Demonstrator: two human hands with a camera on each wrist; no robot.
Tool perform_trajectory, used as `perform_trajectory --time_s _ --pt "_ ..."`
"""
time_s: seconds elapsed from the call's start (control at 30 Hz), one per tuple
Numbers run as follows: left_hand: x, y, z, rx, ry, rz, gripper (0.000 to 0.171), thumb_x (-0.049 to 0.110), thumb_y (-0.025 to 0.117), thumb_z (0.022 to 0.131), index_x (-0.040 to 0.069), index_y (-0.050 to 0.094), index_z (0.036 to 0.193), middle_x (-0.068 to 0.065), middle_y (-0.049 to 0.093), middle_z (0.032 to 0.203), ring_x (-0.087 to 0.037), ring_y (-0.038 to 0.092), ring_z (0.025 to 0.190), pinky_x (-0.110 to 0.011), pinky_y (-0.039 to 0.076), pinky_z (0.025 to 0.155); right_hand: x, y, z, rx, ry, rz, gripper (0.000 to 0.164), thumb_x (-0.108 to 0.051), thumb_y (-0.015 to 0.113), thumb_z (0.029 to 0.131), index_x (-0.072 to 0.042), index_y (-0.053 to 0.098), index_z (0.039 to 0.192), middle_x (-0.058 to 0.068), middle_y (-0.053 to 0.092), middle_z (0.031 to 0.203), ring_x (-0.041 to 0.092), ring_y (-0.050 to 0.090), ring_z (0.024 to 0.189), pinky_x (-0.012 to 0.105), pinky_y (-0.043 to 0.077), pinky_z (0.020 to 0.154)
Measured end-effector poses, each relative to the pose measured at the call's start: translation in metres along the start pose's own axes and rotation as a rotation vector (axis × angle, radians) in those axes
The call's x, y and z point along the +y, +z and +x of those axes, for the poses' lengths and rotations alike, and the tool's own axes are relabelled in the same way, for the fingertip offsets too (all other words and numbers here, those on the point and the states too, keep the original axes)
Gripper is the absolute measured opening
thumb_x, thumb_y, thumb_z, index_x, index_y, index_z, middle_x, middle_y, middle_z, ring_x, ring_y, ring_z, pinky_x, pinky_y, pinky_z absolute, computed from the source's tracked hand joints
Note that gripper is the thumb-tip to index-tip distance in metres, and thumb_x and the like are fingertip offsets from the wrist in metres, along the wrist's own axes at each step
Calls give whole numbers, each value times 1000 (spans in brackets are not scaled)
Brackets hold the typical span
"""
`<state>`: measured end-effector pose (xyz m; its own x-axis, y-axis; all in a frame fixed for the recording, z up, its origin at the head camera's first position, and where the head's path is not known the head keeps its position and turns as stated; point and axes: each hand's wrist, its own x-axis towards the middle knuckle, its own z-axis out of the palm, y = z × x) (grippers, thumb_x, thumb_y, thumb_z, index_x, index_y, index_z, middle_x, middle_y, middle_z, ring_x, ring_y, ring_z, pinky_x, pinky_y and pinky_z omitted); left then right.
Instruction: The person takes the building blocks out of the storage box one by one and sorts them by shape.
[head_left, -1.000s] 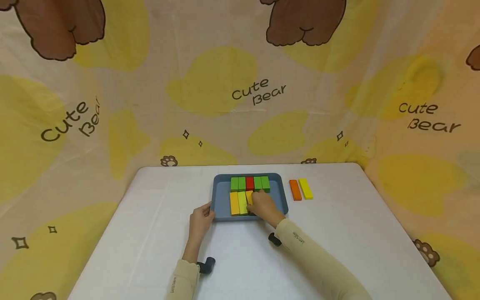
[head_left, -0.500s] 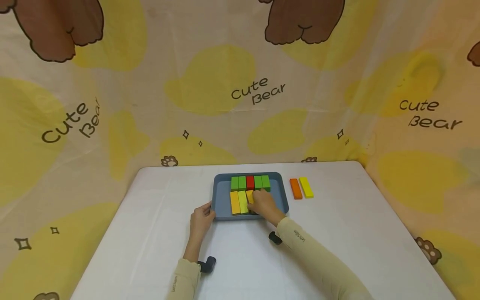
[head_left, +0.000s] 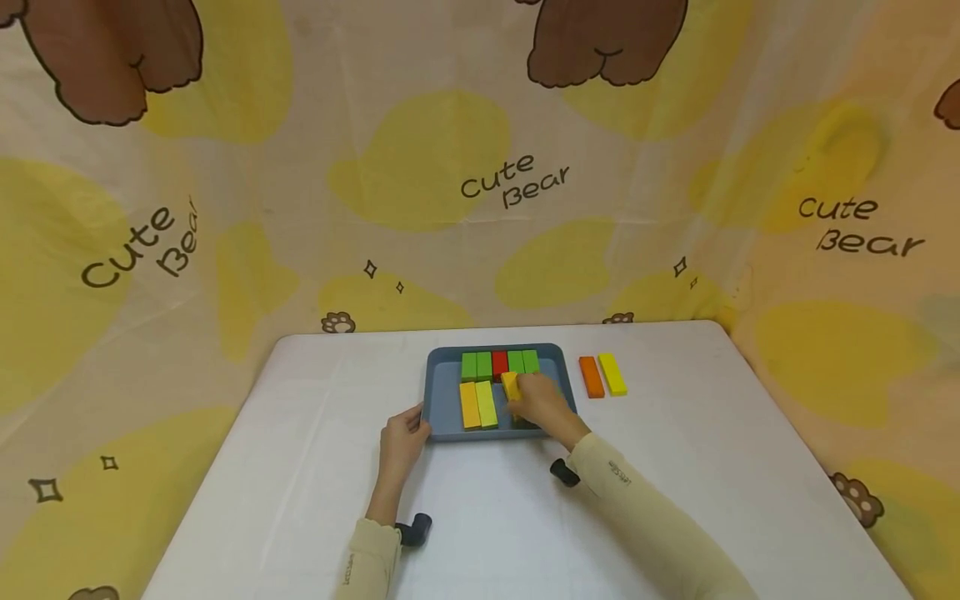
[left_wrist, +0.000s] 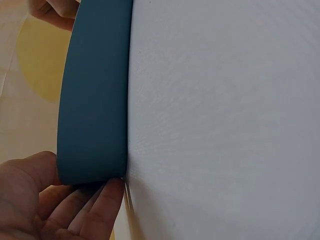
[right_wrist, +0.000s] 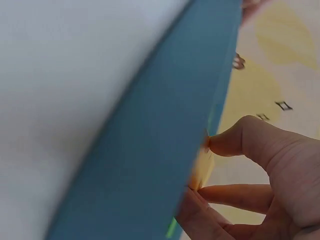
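A blue-grey tray (head_left: pixel 442 400) lies on the white table, with a back row of green blocks (head_left: pixel 484 367) around one red block (head_left: pixel 500 365). In front of that row lie an orange-yellow block (head_left: pixel 469 407) and a lime-yellow block (head_left: pixel 487 403). My left hand (head_left: pixel 402 438) grips the tray's near left corner, thumb at the rim and fingers against the side wall. Over the tray's right half, my right hand (head_left: pixel 546 404) pinches another orange-yellow block (head_left: pixel 511 385) between thumb and fingers, slightly tilted. The tray wall (right_wrist: pixel 145 125) hides part of that block in the right wrist view.
To the right of the tray, an orange block (head_left: pixel 591 377) and a bright yellow block (head_left: pixel 612 374) lie side by side on the table (head_left: pixel 675 450). A bear-print cloth (head_left: pixel 420 250) hangs behind and at both sides.
My right hand has moved right, carrying the orange-yellow block away from the lime-yellow one, so a gap now shows between them. The left hand stays at the tray.
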<state>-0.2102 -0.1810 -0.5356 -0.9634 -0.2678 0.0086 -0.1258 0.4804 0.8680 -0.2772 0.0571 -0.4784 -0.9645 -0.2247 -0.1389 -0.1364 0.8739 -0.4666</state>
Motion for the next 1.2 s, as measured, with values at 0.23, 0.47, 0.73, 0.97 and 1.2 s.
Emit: perform_trajectory --time_s 0.23,0.47,0.73,0.97,1.2 --pt "0 -1 2 5 -6 2 45 9 57 87 -3 59 130 -24 65 123 -36 66 112 -41 59 89 16 -32 4 59 -41 -27 34 -23 75 82 0 66 106 8 62 85 22 53 78 28 47 64" --pt "0 -2 2 8 -9 0 44 8 57 87 -3 59 130 -24 65 123 -36 66 113 -40 59 89 47 -60 8 110 -52 -52 33 -21 69 83 3 64 106 13 61 87 25 52 81 32 45 66" --pt "-2 -2 3 2 3 -12 43 7 56 89 -4 59 130 -26 64 123 -37 65 113 -40 59 89 87 -86 12 78 41 -44 50 -24 67 88 9 57 125 22 64 110 32 56 94 47 53 90" --pt "-3 -1 3 7 -7 -18 44 8 57 88 -3 60 129 -25 65 122 -37 66 112 -40 59 88 121 -100 20 43 127 -57 39 -22 67 89 9 57 112 17 56 92 29 50 83 36 46 70" --pt "-5 2 3 5 -8 -23 44 8 56 87 -3 60 129 -24 65 122 -36 66 111 -40 59 88 145 -102 26 14 146 -110 36 -20 67 90 10 57 108 17 58 88 30 51 81 39 50 74"
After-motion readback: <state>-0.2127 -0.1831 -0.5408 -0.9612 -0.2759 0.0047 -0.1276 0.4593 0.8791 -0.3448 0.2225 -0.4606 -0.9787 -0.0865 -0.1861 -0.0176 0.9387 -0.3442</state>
